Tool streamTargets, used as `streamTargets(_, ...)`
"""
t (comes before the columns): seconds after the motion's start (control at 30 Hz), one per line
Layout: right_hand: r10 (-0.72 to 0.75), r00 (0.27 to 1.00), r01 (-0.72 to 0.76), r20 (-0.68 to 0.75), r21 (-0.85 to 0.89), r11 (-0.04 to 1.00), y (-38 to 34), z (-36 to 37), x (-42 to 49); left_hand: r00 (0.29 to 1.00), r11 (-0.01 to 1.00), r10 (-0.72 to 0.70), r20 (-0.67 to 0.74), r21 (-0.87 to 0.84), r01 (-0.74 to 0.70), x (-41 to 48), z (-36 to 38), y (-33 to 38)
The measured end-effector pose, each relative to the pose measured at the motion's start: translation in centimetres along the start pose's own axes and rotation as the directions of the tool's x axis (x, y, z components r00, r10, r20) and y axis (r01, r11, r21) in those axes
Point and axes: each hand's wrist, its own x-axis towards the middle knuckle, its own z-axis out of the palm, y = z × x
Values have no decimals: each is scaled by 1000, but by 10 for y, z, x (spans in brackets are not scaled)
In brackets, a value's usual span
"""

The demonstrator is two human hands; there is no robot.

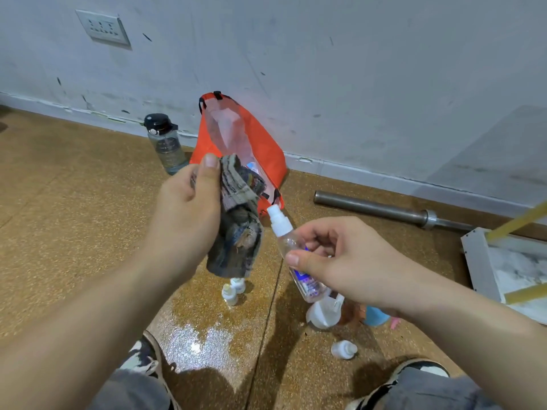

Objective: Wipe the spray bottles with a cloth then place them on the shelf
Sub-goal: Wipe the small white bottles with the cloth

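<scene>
The left hand gripped the cloth beside, seemingly off, the spray bottle pinched in the right hand; wiping next needed them brought together.

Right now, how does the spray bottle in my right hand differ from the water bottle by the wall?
The spray bottle is tilted in your right hand; the water bottle stands upright on the floor. The spray bottle has a white pump top, the water bottle a black lid. The spray bottle is slim with a blue label; the water bottle is wider and grey-tinted. Both are see-through.
</scene>
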Motion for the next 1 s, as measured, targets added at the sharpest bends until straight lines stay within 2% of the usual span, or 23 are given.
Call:
streamTargets(0.1, -27, 999, 28, 27, -31, 999, -2, 3, 0, 988, 985, 150, 40, 77, -153, -14, 10, 1)
streamTargets(0.17, -77, 996, 80, 43, -90, 993, -4, 5, 0, 977, 972, 193, 86, 118, -202, -22, 18, 1)
streamTargets(0.27, -127, 992, 129, 22, -186, 974, -4, 5, -1, 966, 962, 211, 152, 146, -233, -25, 21, 1)
streamTargets(0.47, -123, 992, 128, 37, -263, 956, -6, -4, -1, 971, 956, 223, 86, 177, -236, -19, 17, 1)
streamTargets(0.57, -137, 990, 144, 43, -327, 934, -3, -3, -2, 964, 927, 233, 131, 270, -261, -19, 17, -4)
streamTargets(0.7, -173, 985, 166, 7, -330, 929, -4, -5, -4, 948, 823, 217, 234, 478, -306, -20, 15, -9)
streamTargets(0.83, -191, 982, 178, 7, -395, 901, -3, -7, -4, 924, 854, 237, 301, 389, -346, -25, 17, -12)
streamTargets(1.0, -51, 992, 69, 112, -163, 984, -6, -19, 2, 910, 894, 277, 308, 264, -361, -30, 18, -3)
